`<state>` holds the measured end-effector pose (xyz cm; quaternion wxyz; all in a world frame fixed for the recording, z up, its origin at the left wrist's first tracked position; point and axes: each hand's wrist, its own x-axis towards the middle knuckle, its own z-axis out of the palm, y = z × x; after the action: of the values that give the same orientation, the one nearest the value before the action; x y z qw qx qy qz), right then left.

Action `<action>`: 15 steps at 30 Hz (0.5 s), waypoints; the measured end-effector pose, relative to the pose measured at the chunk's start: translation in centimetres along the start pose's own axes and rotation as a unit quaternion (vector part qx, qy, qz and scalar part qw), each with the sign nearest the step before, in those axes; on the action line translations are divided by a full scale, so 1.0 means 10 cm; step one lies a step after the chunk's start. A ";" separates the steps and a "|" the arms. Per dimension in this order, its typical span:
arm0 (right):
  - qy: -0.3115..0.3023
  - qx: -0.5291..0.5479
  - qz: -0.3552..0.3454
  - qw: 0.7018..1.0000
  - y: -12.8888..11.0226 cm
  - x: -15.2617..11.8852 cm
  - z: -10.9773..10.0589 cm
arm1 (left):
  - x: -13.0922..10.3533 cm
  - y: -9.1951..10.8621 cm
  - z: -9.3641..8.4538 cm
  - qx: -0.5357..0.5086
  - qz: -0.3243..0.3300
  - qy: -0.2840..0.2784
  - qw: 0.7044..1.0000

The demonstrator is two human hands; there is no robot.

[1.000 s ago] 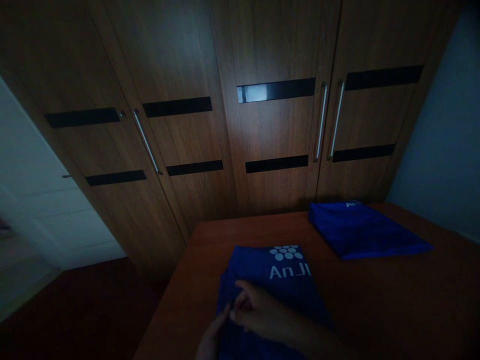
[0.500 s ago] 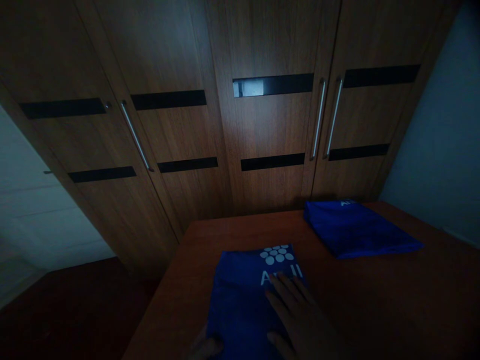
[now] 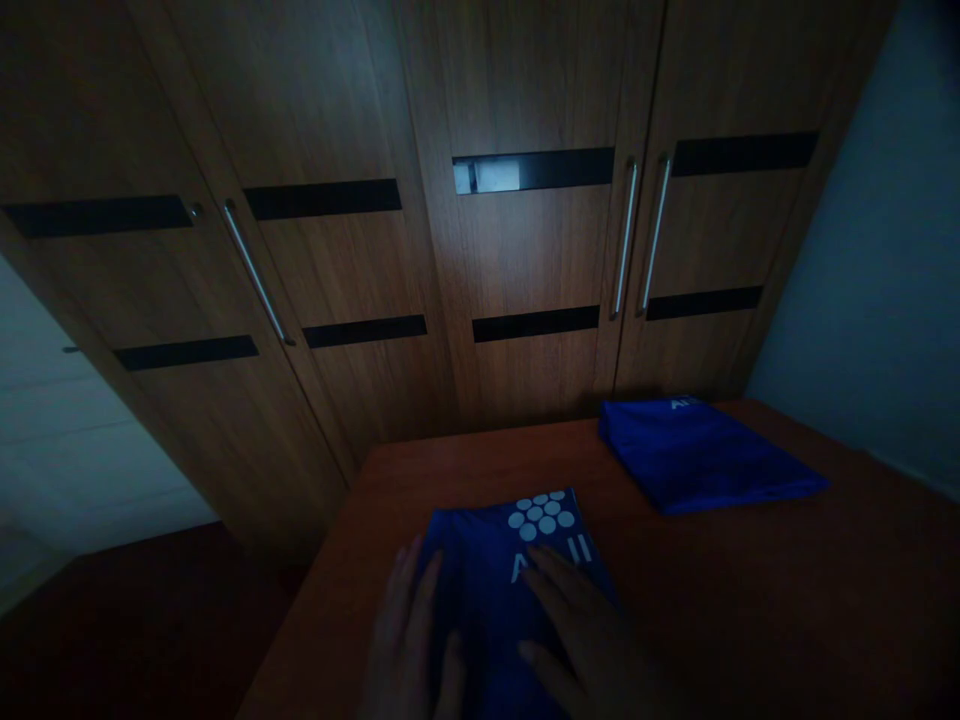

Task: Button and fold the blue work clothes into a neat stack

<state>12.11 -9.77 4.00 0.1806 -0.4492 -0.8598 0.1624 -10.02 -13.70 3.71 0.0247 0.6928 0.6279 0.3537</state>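
Observation:
A folded blue cloth (image 3: 480, 570) with a white dot logo and partly covered white letters lies on the reddish-brown table (image 3: 337, 590) in front of me. Along its left edge is my left hand (image 3: 409, 640), fingers stretched forward and apart. My right hand (image 3: 577, 630) rests flat on the cloth's right side, its spread fingers over the lettering. Both hands hide the near part of the cloth. Another folded blue cloth (image 3: 705, 455), with white lettering at its far edge, lies farther back on the right of the table.
A wooden wardrobe (image 3: 517, 250) with black strips and long metal handles stands behind the table. A pale wall (image 3: 870, 300) rises on the right. White panels (image 3: 67, 430) show at the left, above a dark floor (image 3: 150, 620). The room is dim.
My left hand has come forward from the near left corner and now lies along the cloth's left edge. My right hand stays on the lettering. The view has shifted slightly.

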 end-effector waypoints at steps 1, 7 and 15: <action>0.025 -0.010 0.006 1.000 0.00 0.04 -0.02 | 0.08 0.07 0.02 0.046 0.042 -0.023 0.998; 0.108 -0.082 -0.037 0.990 0.25 0.31 0.00 | 0.41 0.08 0.34 0.182 0.131 -0.121 0.967; 0.062 -0.086 -0.031 0.994 0.45 0.32 0.21 | 0.38 -0.16 0.47 0.197 0.150 -0.140 0.959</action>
<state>12.69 -4.87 0.72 0.1996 -0.4455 -0.8711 0.0540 -9.05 -8.09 1.19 -0.0779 0.8131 0.5639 0.1219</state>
